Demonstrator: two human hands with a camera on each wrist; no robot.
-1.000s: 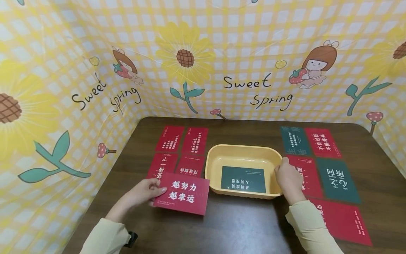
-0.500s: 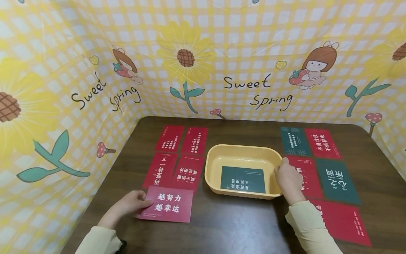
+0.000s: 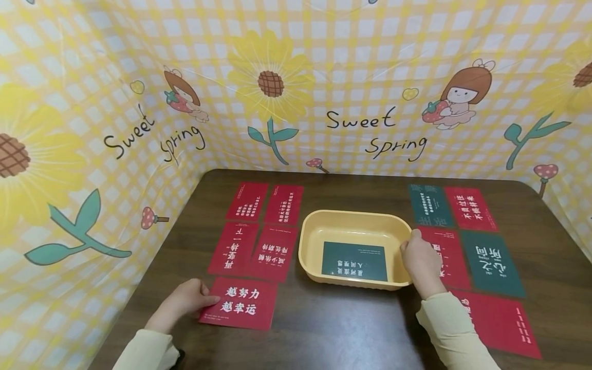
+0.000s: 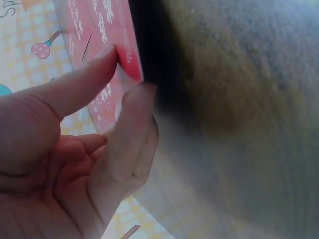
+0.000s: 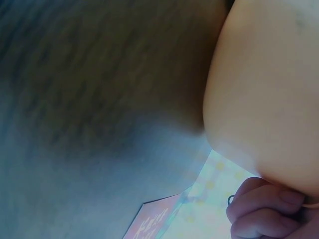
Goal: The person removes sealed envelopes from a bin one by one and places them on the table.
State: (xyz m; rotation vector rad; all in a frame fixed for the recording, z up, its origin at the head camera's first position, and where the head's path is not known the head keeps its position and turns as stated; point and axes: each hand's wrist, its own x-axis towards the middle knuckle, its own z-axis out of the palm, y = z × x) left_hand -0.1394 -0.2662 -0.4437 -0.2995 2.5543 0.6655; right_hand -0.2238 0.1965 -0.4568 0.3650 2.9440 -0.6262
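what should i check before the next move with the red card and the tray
1. Left hand has the red card by its left edge: ok, thumb and finger pinch it in the left wrist view.
2. Card flat on the table: cannot tell, its held edge may be raised.
3. Card clear of the red cards above it: ok, a thin gap shows.
4. Right hand steadies the tray: ok, fingers curl on its right rim.
5. Room in the tray: ok, only one green card lies inside.
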